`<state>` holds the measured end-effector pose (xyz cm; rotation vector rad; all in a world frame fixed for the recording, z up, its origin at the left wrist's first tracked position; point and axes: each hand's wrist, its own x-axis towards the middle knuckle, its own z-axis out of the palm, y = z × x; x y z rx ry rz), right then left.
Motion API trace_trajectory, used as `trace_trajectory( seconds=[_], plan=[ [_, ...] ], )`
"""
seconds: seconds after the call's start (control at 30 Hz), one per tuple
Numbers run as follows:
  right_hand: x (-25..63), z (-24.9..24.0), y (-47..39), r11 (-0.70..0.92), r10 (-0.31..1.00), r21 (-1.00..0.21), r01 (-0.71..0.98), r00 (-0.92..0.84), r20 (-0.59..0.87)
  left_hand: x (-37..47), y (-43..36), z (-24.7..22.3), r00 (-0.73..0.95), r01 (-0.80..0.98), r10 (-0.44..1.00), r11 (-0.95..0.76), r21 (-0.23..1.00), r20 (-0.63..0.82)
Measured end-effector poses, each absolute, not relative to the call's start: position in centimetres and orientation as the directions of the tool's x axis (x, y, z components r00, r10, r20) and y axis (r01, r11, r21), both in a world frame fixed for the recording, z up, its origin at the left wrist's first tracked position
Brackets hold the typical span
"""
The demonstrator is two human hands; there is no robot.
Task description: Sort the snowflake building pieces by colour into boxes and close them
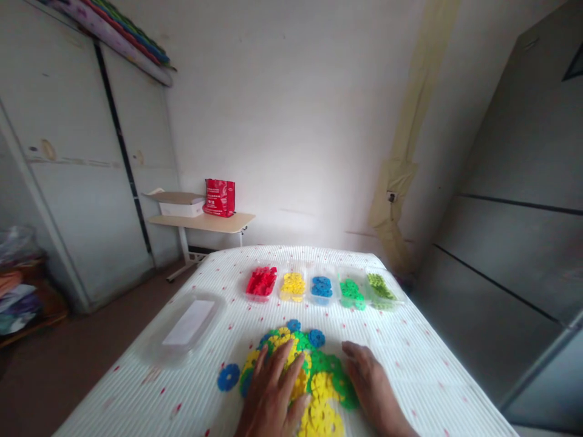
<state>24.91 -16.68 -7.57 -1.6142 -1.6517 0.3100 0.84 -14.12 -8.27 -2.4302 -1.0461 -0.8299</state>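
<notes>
A pile of yellow, green and blue notched plastic discs [324,388] lies near the front of the table. My left hand [273,388] rests over the pile's left part, fingers spread and pointing forward, touching the discs. Along the pile's right edge lies my right hand [367,379], its fingers stretched out beside the green discs. Neither hand appears to grasp a disc. One blue disc [228,377] sits apart on the left, and another blue disc [316,338] is at the far edge of the pile.
Clear boxes stand in a row at the back, with red pieces [262,281], yellow discs [293,285], blue discs [322,286], green discs [351,292] and light-green pieces [380,287]. A translucent lid or tray [152,349] with white paper [189,323] lies left on the striped tablecloth [150,400].
</notes>
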Motion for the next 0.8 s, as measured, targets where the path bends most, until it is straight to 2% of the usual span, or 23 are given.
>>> trace_trajectory(
  seconds=[0.1, 0.27, 0.43, 0.57, 0.7, 0.8],
  plan=[
    [26.3, -7.2, -16.5, 0.076, 0.937, -0.706, 0.704, 0.192, 0.292, -0.3, -13.8, -7.8, 0.485, 0.736, 0.532, -0.677, 0.005, 0.694],
    [26.6, -6.2, -16.0, 0.041, 0.967, -0.684, 0.729, 0.143, 0.211, -3.8, -12.0, -7.6, 0.223, 0.713, 0.667, -0.609, 0.347, 0.711],
    [24.1, -5.8, -15.3, 0.007, 0.98, -0.491, 0.871, 0.092, 0.178, -6.8, -9.7, -7.8, -0.059, 0.607, 0.818, -0.425, 0.672, 0.572],
    [22.5, -5.6, -14.8, -0.064, 0.979, -0.417, 0.907, 0.138, 0.149, -6.8, -9.5, -7.6, -0.173, 0.484, 0.89, -0.297, 0.823, 0.422],
    [23.7, -5.3, -13.9, -0.152, 0.98, -0.528, 0.835, 0.198, 0.031, -6.0, -10.0, -7.4, -0.18, 0.387, 0.912, -0.279, 0.879, 0.369],
    [25.5, -4.8, -13.3, -0.203, 0.95, -0.65, 0.733, 0.307, 0.048, -5.9, -10.0, -7.4, -0.179, 0.352, 0.923, -0.264, 0.898, 0.341]
  ],
)
